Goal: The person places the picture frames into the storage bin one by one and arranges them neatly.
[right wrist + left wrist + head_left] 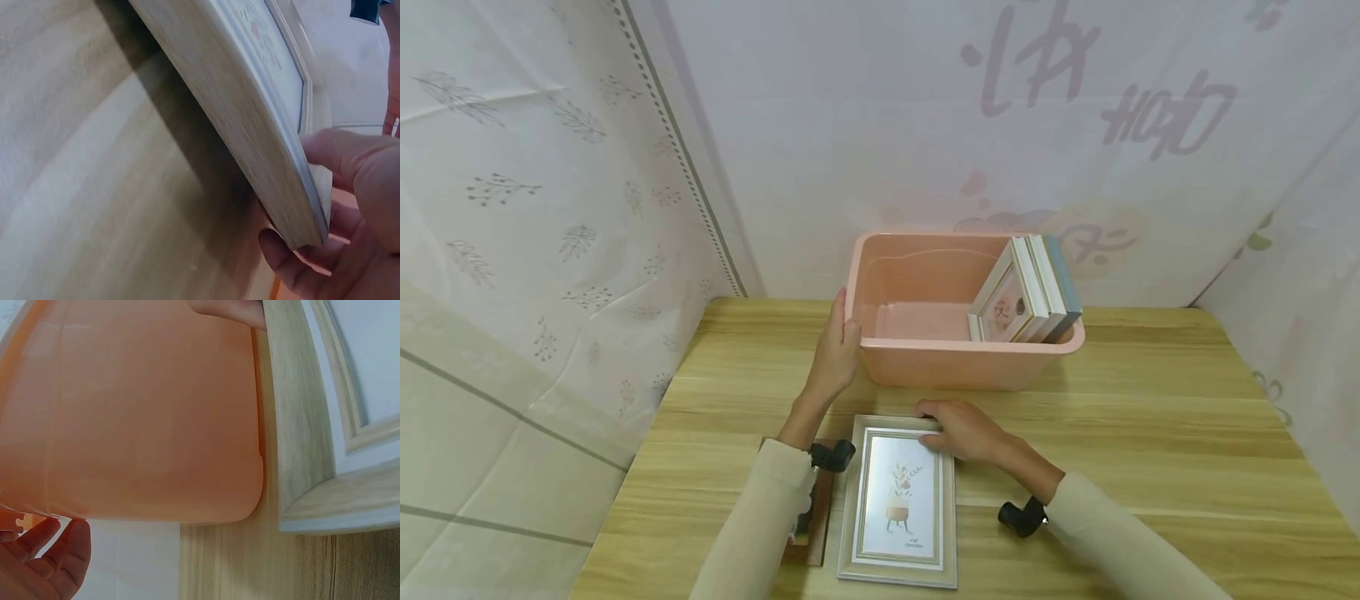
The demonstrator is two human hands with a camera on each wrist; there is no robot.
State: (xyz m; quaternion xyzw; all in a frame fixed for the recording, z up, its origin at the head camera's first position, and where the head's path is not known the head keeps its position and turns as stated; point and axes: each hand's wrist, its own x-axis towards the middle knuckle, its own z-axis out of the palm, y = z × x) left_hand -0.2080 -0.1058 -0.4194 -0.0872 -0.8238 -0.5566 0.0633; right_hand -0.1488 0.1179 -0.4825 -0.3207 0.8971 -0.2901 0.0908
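My left hand (837,348) grips the left end of a pink plastic bin (947,367); in the left wrist view its fingertips (78,540) are at the bin's rim. My right hand (962,429) pinches the upper right corner of a light wood picture frame (897,568), thumb on the front and fingers behind. This frame shows a potted-plant print; in the right wrist view the frame's edge (250,144) casts a shadow on the table. Inside the bin, at its right end, stand several picture frames (1037,287), leaning together on edge.
A brown picture frame (816,525) lies on the wooden table (1157,433), partly under the left forearm and beside the light frame. Patterned white cloth (820,125) hangs behind the table and along its sides. Black cameras sit on both wrists.
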